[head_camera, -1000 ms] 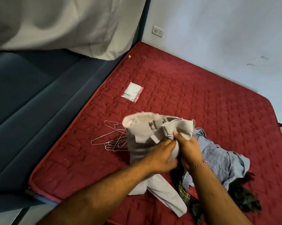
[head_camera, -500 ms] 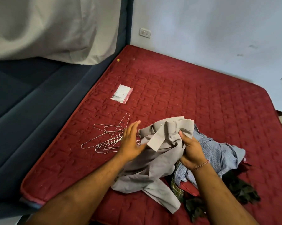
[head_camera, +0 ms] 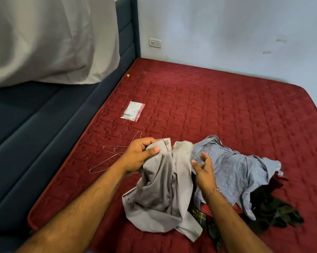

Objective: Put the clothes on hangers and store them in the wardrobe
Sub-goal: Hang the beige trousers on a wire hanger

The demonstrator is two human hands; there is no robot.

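A grey garment (head_camera: 165, 189) lies crumpled on the red mattress (head_camera: 218, 110). My left hand (head_camera: 137, 157) grips its upper edge near a small metal clasp. My right hand (head_camera: 203, 170) hovers just right of the grey cloth with fingers spread and holds nothing. A blue checked shirt (head_camera: 232, 172) lies to the right, over dark green clothes (head_camera: 274, 212) and a plaid piece (head_camera: 198, 215). Several wire hangers (head_camera: 108, 157) lie on the mattress to the left, partly hidden by my left hand.
A small plastic packet (head_camera: 133, 111) lies further back on the mattress. A dark blue upholstered bed frame (head_camera: 35, 136) runs along the left, with a white sheet (head_camera: 50, 37) draped over it. A pale wall with a socket (head_camera: 155, 42) stands behind.
My left hand moved from open beside the hangers to gripping the grey garment's top edge. My right hand let go of the garment and opened. The garment sank flatter on the mattress.
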